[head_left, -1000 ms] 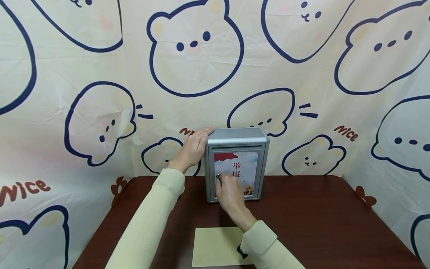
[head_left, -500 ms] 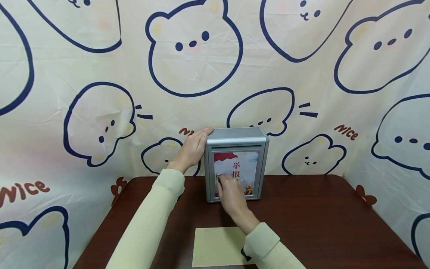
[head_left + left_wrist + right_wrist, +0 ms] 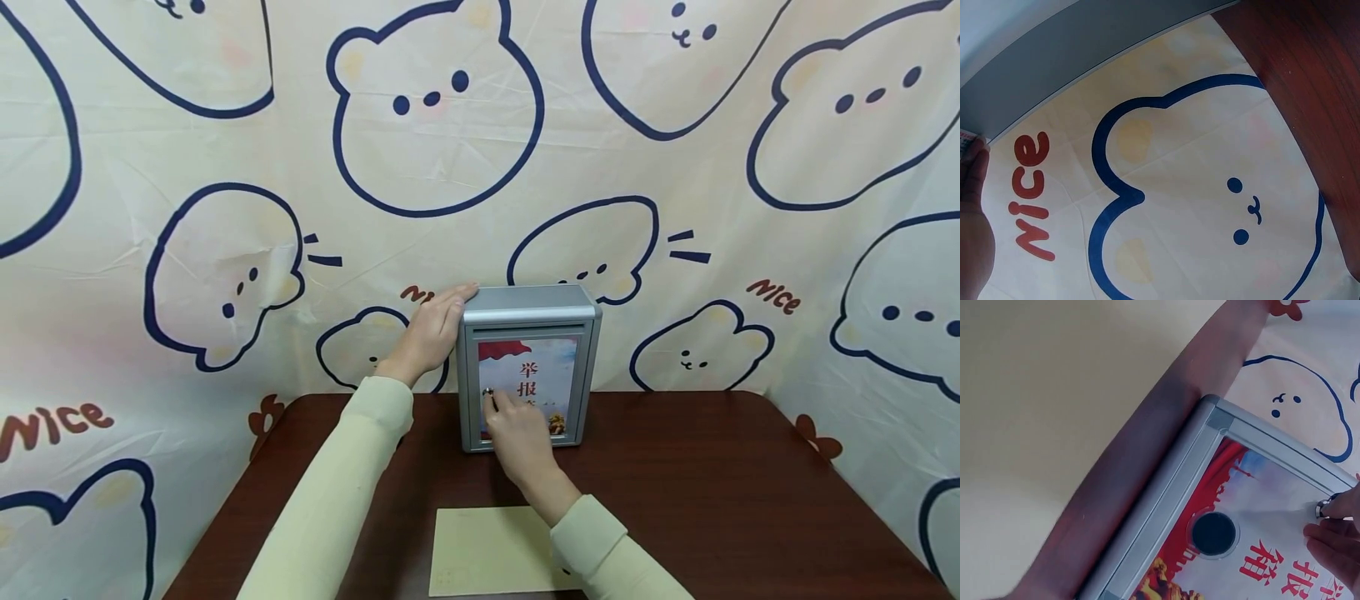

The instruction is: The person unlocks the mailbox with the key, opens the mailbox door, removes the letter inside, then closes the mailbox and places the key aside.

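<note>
A grey metal report box (image 3: pixel 528 312) with a slot and a printed front panel stands upright at the back of the table. My left hand (image 3: pixel 427 333) rests against its upper left edge, fingers stretched along the side to the top. On the panel's left side is a small silver lock (image 3: pixel 488 392). My right hand (image 3: pixel 521 437) is at this lock, its thumb and fingers pinching a small dark-headed key (image 3: pixel 1334 497), mostly covered by the fingers. In the left wrist view the left hand (image 3: pixel 972 231) shows only at the edge, by the box's grey side (image 3: pixel 1085 56).
A pale yellow sheet or envelope (image 3: pixel 480 550) lies on the dark red-brown table (image 3: pixel 697 492) in front of the box, partly under the right sleeve. Low on the box front is a dark round disc (image 3: pixel 1213 533). A cartoon-printed cloth (image 3: pixel 442 158) hangs close behind the table.
My right hand has turned a little at the lock, its wrist and sleeve shifting slightly right. The left hand and the box have stayed in place.
</note>
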Available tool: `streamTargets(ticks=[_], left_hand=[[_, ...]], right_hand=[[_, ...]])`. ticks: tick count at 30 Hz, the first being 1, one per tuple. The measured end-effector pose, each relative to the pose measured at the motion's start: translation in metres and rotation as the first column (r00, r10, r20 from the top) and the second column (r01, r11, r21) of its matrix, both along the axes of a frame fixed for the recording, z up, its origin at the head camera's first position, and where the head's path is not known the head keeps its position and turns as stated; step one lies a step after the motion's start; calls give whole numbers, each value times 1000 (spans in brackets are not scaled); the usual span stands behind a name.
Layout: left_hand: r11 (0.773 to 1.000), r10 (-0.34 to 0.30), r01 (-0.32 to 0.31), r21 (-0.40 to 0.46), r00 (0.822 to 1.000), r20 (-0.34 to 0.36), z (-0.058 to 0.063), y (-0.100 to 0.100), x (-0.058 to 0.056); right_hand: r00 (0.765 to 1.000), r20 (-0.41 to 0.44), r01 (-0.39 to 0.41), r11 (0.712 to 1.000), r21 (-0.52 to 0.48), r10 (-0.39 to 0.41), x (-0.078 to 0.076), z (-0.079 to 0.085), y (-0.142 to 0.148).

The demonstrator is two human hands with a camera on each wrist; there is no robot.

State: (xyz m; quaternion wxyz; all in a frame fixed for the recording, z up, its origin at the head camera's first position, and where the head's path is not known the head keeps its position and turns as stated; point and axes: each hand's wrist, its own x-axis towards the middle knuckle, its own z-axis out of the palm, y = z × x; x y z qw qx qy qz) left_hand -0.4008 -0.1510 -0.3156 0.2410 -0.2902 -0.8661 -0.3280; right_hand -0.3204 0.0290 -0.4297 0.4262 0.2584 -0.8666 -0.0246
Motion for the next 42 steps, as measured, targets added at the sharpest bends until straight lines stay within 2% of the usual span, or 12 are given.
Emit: streamTargets(ticks=[10,19,34,42], left_hand=[[1000,0,0,3,1000,6,0,1,0],[1000,-8,8,6,1000,4,1,0,0],[1000,-13,13,2,1000,18,-1,0,-2],[1000,-12,12,2,1000,12,0,0,-3]], right_hand=[[1000,5,1,1000,15,-1,-1,1,0],[997,73,-36,998,-42,39,1,4,2],[995,79,-50,998,-40,53,0,2,5],[996,69,-51,998,-23,53,9,4,5]])
